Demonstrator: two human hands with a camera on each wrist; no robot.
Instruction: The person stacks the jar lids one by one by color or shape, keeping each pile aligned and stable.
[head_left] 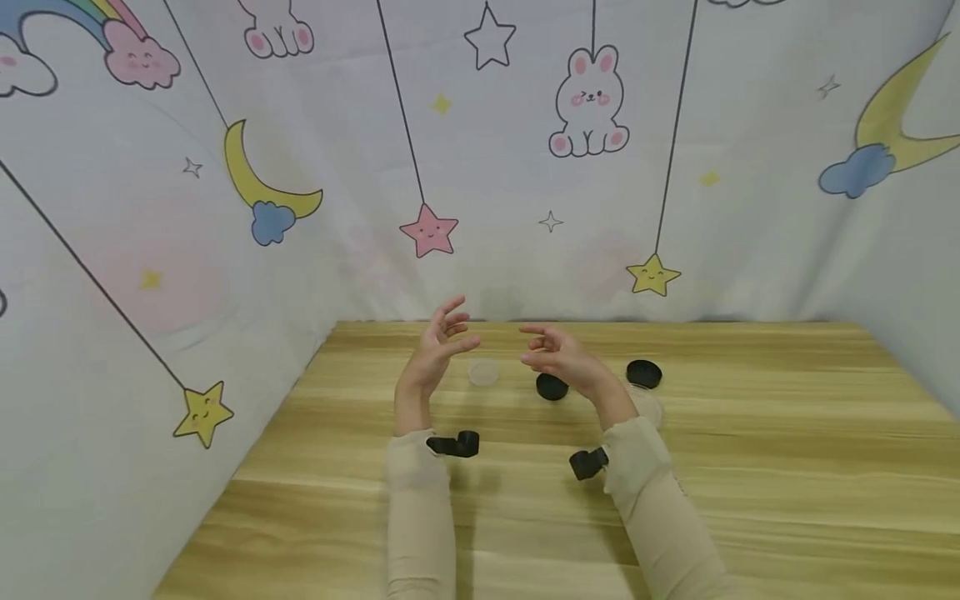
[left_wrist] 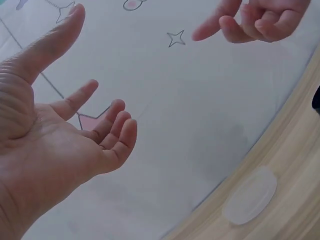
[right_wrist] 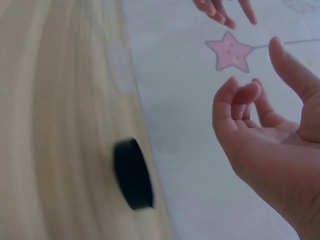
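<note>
Left hand (head_left: 433,352) and right hand (head_left: 567,361) hang loosely spread, gripping nothing. Clear disc (head_left: 483,372), at the left's four o'clock, and black lid (head_left: 551,387), at the right's seven, seem light, stiff, best pinched edgewise.

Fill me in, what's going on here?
A person's left hand and right hand are raised over a wood-grain table, holding nothing. A translucent disc and a black disc lie near them. Farther right are another black disc and a second translucent piece, partly hidden by the right sleeve.
</note>
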